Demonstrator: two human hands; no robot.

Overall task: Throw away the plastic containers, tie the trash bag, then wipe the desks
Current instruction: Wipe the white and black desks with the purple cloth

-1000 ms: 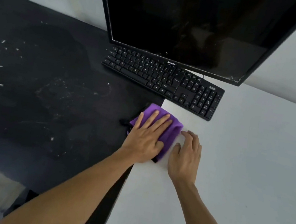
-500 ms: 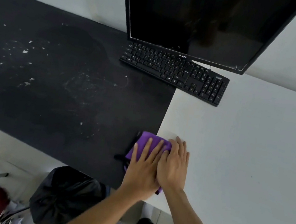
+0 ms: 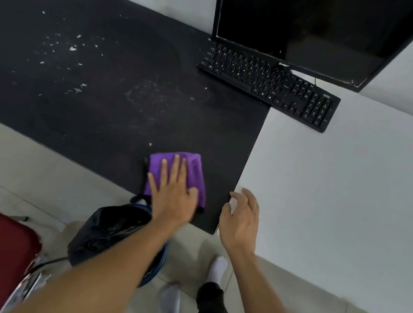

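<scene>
**One hand left on the cloth**

Half a second ago both hands pressed the cloth. Now the right hand (image 3: 240,224) has come off it, fingers loosely spread and holding nothing, by the white desk (image 3: 343,191) edge. The left hand (image 3: 174,200), fingers flat, presses the purple cloth (image 3: 196,171), which has slid onto the black desk (image 3: 98,112), nearer than the keyboard (image 3: 265,84). Crumbs (image 3: 73,48) left of the keyboard suggest wiping continues.
</scene>
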